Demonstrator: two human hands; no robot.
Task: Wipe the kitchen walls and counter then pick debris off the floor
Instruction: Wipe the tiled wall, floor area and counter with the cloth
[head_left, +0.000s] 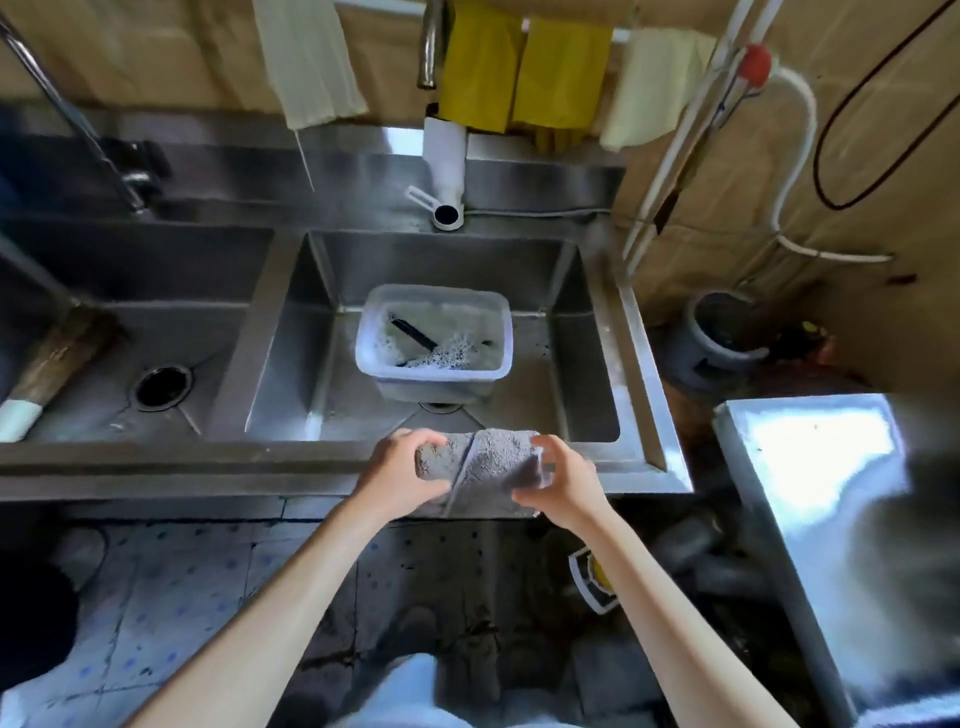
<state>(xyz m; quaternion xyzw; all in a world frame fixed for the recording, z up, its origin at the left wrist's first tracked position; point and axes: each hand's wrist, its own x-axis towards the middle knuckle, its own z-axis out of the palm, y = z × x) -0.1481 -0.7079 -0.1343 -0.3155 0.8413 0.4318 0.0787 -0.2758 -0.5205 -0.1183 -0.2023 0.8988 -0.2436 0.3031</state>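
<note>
With the left hand (400, 470) gripping the grey cloth (485, 462) and the right hand (558, 480) pinching its other end, fold it flat over the sink rim (291, 457) before wiping.

Clear plastic tub (435, 347) of sudsy water with a dark utensil in it, standing in the right basin of a stainless double sink (644, 364), over the drain. White faucet spout (444, 171) on the back ledge just behind that basin; pale cloths (309, 62) and yellow rubber gloves (524, 67) hanging from a rail above. Wooden-handled tool (54, 364) lying in the left basin, grey bucket (719, 338) on the ground right of the sink, white hose (795, 156) along the wall.
</note>
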